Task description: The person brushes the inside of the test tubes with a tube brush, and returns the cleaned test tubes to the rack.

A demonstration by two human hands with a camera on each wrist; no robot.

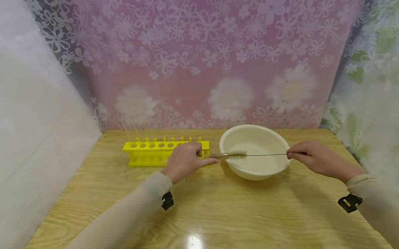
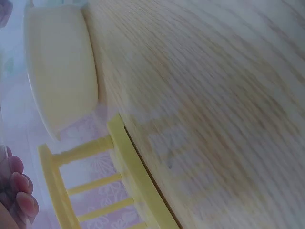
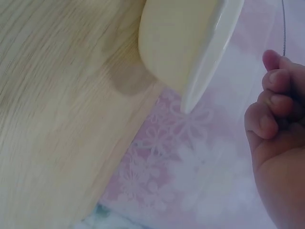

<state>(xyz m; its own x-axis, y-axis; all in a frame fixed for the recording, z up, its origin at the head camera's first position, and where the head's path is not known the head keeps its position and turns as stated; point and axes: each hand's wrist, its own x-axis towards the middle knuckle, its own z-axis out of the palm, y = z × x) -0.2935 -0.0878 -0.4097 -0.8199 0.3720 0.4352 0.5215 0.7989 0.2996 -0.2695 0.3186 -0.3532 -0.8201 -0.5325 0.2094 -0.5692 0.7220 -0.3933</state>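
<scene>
Head view, two hands (image 1: 185,160) (image 1: 309,156) curled, right pinching one brush (image 1: 237,155), left apparently one glass tube (image 1: 220,156), one bowl (image 1: 253,175), one yellow rack (image 1: 147,164)

— Where does the head view look from?
— Above the near side of the table (image 1: 247,220), facing forward and down. It sits farthest back, so the left hand (image 1: 186,160), right hand (image 1: 314,157), bowl (image 1: 253,173), rack (image 1: 148,162) and flowered backdrop (image 1: 207,59) all fit.
— And the left wrist view?
— Low and close, tipped on its side: table to the right, bowl and rack to the left, part of the left hand at the left edge.
— The right wrist view?
— Low and close too, rolled the opposite way: table at left, right hand at the right edge.
— What's shared?
— All three catch the bowl; head and left wrist share the rack.
</scene>
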